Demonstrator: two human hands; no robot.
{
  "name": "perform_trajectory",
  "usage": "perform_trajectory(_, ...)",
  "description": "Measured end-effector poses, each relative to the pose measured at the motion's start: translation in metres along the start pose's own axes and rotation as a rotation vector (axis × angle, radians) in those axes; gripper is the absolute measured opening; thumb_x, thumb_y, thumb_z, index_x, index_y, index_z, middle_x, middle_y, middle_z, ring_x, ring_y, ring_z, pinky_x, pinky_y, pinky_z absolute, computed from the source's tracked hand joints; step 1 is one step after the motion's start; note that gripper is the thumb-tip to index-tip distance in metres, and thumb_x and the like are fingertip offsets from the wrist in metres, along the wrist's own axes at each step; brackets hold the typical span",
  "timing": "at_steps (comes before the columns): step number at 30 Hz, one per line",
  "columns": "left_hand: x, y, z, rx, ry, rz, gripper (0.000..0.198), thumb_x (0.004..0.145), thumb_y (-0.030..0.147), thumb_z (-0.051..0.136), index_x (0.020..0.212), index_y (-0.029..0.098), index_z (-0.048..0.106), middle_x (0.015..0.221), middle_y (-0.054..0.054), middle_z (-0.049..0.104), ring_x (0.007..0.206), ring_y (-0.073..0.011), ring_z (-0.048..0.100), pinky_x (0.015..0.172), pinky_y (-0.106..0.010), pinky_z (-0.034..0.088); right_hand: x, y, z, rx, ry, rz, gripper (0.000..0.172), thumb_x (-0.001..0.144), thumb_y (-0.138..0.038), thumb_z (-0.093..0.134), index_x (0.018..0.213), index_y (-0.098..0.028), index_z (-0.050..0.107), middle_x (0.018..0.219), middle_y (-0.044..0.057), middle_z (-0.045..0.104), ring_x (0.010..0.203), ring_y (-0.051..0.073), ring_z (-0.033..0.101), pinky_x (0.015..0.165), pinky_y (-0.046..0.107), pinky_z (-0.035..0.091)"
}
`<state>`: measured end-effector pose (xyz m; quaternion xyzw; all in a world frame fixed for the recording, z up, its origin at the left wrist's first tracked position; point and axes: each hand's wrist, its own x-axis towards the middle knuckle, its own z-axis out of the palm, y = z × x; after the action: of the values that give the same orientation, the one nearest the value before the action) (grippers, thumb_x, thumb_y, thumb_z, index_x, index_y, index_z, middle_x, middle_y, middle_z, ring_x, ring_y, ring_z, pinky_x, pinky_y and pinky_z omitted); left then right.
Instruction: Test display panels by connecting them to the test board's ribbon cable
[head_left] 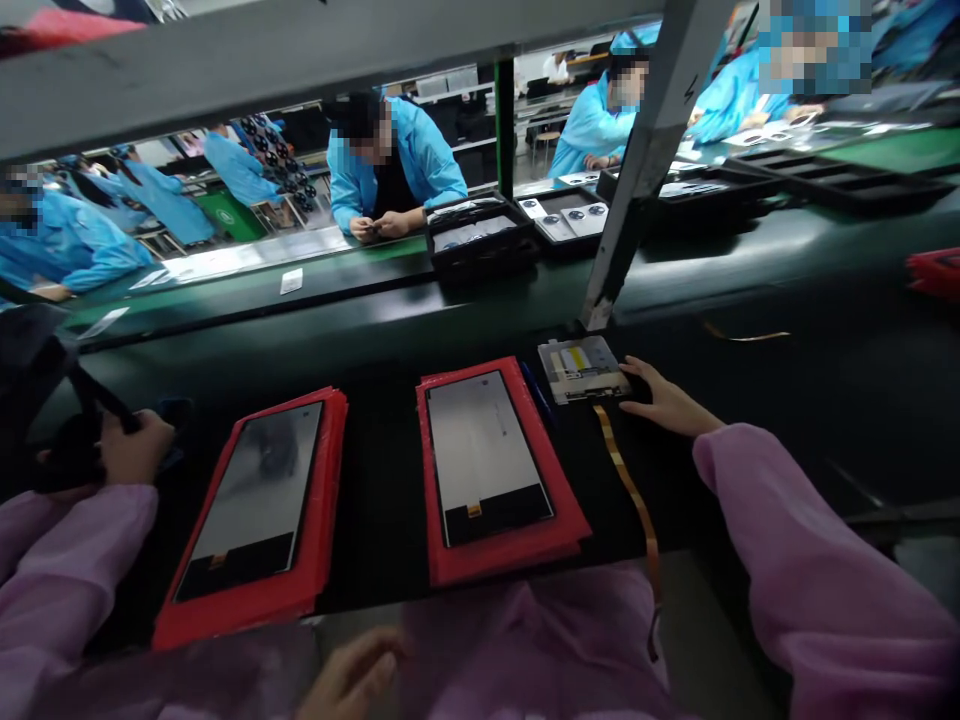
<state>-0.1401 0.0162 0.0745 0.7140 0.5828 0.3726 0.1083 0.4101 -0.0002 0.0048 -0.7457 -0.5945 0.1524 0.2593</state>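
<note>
My right hand (667, 402) is at the right edge of a small flat circuit board (581, 368) with a yellow patch, thumb and fingers closed on that edge. From the board a long orange flex cable (626, 470) hangs toward my lap. Low in the view, my left hand (356, 675) is slightly blurred, its fingers loosely apart and nothing visible in them. Before me, a display panel (487, 450) lies face up on red sheets (562, 510). Further left, a second display panel (259, 490) rests on another red stack (319, 560).
A co-worker's hand (135, 445) in a pink sleeve is at dark straps on the left. A blue pen (538, 390) lies beside the board. Behind run a slanted metal post (637, 180), a green conveyor (360, 285) and black trays (480, 245). People in blue sit beyond.
</note>
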Motion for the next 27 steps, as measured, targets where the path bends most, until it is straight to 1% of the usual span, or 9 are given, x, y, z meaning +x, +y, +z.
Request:
perform_trajectory(1,-0.029,0.005,0.013,-0.054,-0.084,0.017,0.059,0.093,0.063,0.026,0.079,0.023,0.067,0.083,-0.001,0.067,0.083,-0.0241,0.068,0.063,-0.038,0.059,0.0,-0.001,0.001,0.009,0.01,0.0,0.078,0.073,-0.046,0.062,0.141,-0.019,0.035,0.144,0.013,0.046,0.133,0.032,0.044,0.112,0.051,0.034)
perform_trajectory(2,-0.052,0.009,0.028,-0.185,-0.321,0.109,0.046,0.087,0.062,0.046,0.076,0.024,0.068,0.079,-0.001,0.068,0.074,-0.0222,0.069,0.058,-0.034,0.06,0.0,-0.002,0.002,0.016,0.024,0.002,0.08,0.073,-0.047,0.064,0.142,-0.019,0.034,0.142,0.013,0.047,0.131,0.033,0.045,0.111,0.051,0.036)
perform_trajectory(3,-0.067,0.012,0.043,-0.255,-0.403,0.129,0.037,0.089,0.055,0.049,0.085,0.024,0.068,0.088,-0.004,0.069,0.082,-0.0222,0.07,0.068,-0.034,0.061,-0.001,-0.003,0.004,0.021,0.039,0.004,0.082,0.073,-0.049,0.065,0.142,-0.018,0.033,0.14,0.014,0.049,0.13,0.033,0.047,0.109,0.052,0.037)
perform_trajectory(4,-0.075,0.015,0.058,-0.237,-0.285,0.131,0.037,0.085,0.055,0.055,0.098,0.023,0.066,0.105,-0.009,0.068,0.098,-0.0263,0.068,0.081,-0.041,0.06,-0.001,-0.004,0.006,0.025,0.055,0.007,0.084,0.072,-0.05,0.066,0.143,-0.018,0.032,0.138,0.014,0.051,0.128,0.033,0.049,0.108,0.052,0.038)
perform_trajectory(7,-0.077,0.025,0.099,-0.097,-0.283,0.203,0.084,0.075,0.064,0.064,0.141,0.019,0.039,0.151,-0.021,0.031,0.137,-0.0375,0.038,0.104,-0.058,0.042,-0.001,-0.007,0.013,0.034,0.095,0.006,0.085,0.072,-0.05,0.068,0.142,-0.017,0.033,0.134,0.015,0.055,0.124,0.033,0.052,0.107,0.052,0.039)
perform_trajectory(9,-0.074,0.033,0.119,-0.007,-0.337,0.278,0.099,0.071,0.067,0.065,0.149,0.021,0.024,0.157,-0.021,0.015,0.143,-0.0409,0.024,0.106,-0.063,0.036,0.001,-0.011,0.018,0.035,0.116,-0.004,0.081,0.073,-0.049,0.068,0.14,-0.017,0.036,0.131,0.014,0.056,0.122,0.032,0.054,0.106,0.051,0.04)
perform_trajectory(11,-0.074,0.037,0.13,0.071,-0.307,0.317,0.099,0.073,0.063,0.066,0.15,0.022,0.02,0.158,-0.021,0.013,0.144,-0.0417,0.021,0.107,-0.065,0.033,0.003,-0.015,0.024,0.032,0.138,-0.013,0.078,0.072,-0.049,0.068,0.137,-0.017,0.039,0.13,0.014,0.056,0.12,0.032,0.054,0.105,0.051,0.04)
perform_trajectory(17,-0.078,0.037,0.134,0.127,-0.294,0.267,0.093,0.077,0.029,0.072,0.151,0.026,0.016,0.158,-0.017,0.018,0.143,-0.038,0.026,0.109,-0.059,0.037,0.015,-0.025,0.037,0.017,0.211,-0.031,0.071,0.069,-0.05,0.07,0.128,-0.017,0.048,0.124,0.015,0.055,0.119,0.034,0.051,0.105,0.052,0.038)
perform_trajectory(27,-0.077,0.029,0.131,0.015,-0.333,0.152,0.096,0.077,0.005,0.065,0.151,0.038,0.014,0.158,-0.011,0.021,0.143,-0.0345,0.03,0.11,-0.057,0.037,0.013,-0.039,0.047,-0.008,0.233,-0.029,0.067,0.075,-0.055,0.064,0.127,-0.016,0.049,0.121,0.016,0.054,0.115,0.034,0.05,0.1,0.052,0.039)
